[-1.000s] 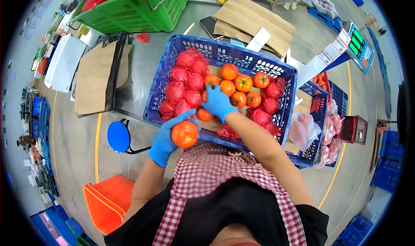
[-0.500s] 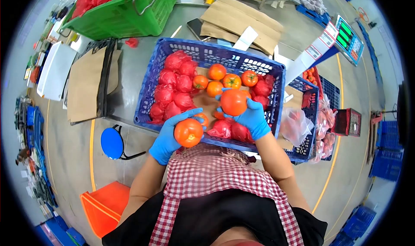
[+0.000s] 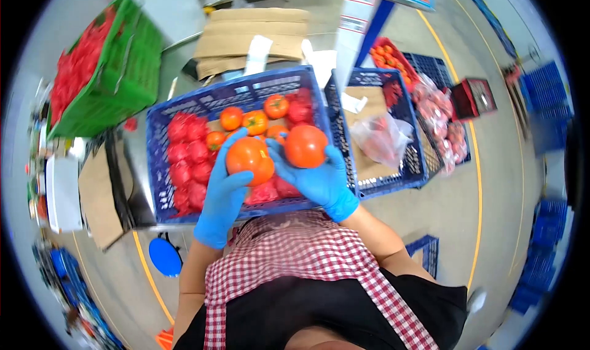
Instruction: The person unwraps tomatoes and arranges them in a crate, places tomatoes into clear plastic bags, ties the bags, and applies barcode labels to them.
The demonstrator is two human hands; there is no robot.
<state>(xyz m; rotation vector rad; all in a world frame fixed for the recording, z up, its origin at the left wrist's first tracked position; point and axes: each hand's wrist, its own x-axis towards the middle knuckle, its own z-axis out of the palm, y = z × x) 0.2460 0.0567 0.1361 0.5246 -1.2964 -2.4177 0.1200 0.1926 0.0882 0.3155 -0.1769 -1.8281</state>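
The left tomato (image 3: 243,156) and the right tomato (image 3: 306,146) are held side by side over the near part of the blue crate (image 3: 233,92). The left hand (image 3: 218,202) is closed round its tomato, thumb below and fingers above; a second orange round shows at about four o'clock of that tomato, perhaps another one in the same grasp. The right hand (image 3: 322,184) cups its tomato from below, fingers at nine o'clock of it, thumb at three. The hands are near each other; I cannot tell whether the right fingertips touch the left fruit.

A light grip would serve best: the load spread along whole fingers, no tips digging into the skin. A small gap should spare the fruits a knock, and staying low over the crate would shorten any drop. The left grasp seems the one to watch if it does carry two.

By the clock from the crate's middle, loose tomatoes (image 3: 254,122) lie towards twelve and one. Red bundles (image 3: 187,150) fill nine, with more at two and six; wrists are best kept off them. Beyond the rim, cardboard (image 3: 255,33) lies at twelve, a green crate (image 3: 123,98) at ten, and a clear bag (image 3: 378,141) at three.
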